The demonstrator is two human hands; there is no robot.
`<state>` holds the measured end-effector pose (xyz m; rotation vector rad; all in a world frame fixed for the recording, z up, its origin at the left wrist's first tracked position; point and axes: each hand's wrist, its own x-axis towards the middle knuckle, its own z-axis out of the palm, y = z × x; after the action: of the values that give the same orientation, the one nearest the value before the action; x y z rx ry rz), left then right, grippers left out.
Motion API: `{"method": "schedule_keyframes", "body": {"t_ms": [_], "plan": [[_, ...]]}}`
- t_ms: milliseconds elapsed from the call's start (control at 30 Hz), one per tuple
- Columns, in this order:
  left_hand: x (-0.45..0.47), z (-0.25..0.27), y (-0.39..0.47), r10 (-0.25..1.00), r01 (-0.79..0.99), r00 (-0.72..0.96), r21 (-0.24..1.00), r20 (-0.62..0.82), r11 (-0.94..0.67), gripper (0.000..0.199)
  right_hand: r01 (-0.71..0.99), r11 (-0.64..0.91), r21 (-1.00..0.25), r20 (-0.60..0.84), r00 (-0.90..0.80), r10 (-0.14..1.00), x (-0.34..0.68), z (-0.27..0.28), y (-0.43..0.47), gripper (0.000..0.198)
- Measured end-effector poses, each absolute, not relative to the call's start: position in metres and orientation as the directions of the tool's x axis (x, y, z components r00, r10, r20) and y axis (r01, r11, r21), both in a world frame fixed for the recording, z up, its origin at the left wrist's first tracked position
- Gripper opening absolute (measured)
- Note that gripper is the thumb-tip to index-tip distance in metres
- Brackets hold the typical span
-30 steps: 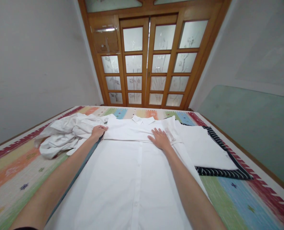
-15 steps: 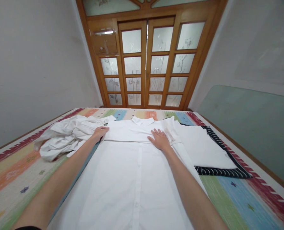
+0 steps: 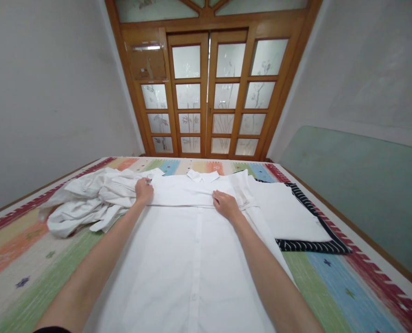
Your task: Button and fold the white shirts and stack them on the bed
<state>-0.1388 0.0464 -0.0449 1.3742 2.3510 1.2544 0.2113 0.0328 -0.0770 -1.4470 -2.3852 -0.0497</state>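
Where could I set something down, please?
Bare patterned cover shows left of the left forearm, nearer than the crumpled white cloth, and right of the white shirt, nearer than the black-striped fabric. It is crowded around the left hand and right hand.

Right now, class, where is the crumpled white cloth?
In the head view, the crumpled white cloth lies on the left of the striped cover, beside the left hand and the flat white shirt.

Head-worn camera faces forward-down, close above a white buttoned cloth shirt (image 3: 171, 254), toward brown glass-paned wooden doors (image 3: 203, 99).
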Motion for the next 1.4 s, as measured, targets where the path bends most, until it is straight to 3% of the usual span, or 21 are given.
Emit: {"method": "schedule_keyframes", "body": {"t_ms": [67,167,300,433,700,1067,1300,1400], "plan": [[-0.128,-0.044,0.049,0.800,0.761,-0.460,0.635,0.386,0.130,0.037,0.858,0.490,-0.152,0.299,-0.433,0.850,0.210,-0.076,0.032,0.040],[-0.104,-0.049,0.053,0.859,0.906,-0.162,0.417,0.485,-0.065,0.033,0.859,0.492,-0.143,0.259,-0.447,0.856,0.210,-0.075,0.031,0.038],[-0.065,-0.065,0.055,0.943,0.945,0.060,0.286,0.326,-0.159,0.038,0.861,0.493,-0.125,0.266,-0.450,0.853,0.210,-0.075,0.031,0.034],[-0.041,-0.081,0.049,0.973,0.968,0.158,0.170,0.169,-0.187,0.056,0.883,0.454,-0.120,0.287,-0.407,0.867,0.211,-0.075,0.029,0.035],[-0.044,-0.084,0.046,0.974,0.971,0.197,0.118,0.109,-0.210,0.067,0.926,0.359,-0.121,0.290,-0.313,0.904,0.209,-0.076,0.029,0.042],[-0.043,-0.083,0.040,0.982,0.978,0.152,0.129,0.114,-0.167,0.067,0.997,-0.002,-0.082,0.389,0.034,0.920,0.238,-0.061,0.041,0.050],[-0.061,-0.078,0.040,0.995,0.987,0.074,0.140,0.063,-0.082,0.073,0.960,-0.238,-0.150,0.166,0.261,0.951,0.267,-0.065,0.043,0.069],[-0.074,-0.074,0.039,0.999,0.993,0.020,0.117,0.042,-0.025,0.073,0.946,-0.269,-0.179,0.112,0.292,0.950,0.276,-0.066,0.043,0.071]]}}
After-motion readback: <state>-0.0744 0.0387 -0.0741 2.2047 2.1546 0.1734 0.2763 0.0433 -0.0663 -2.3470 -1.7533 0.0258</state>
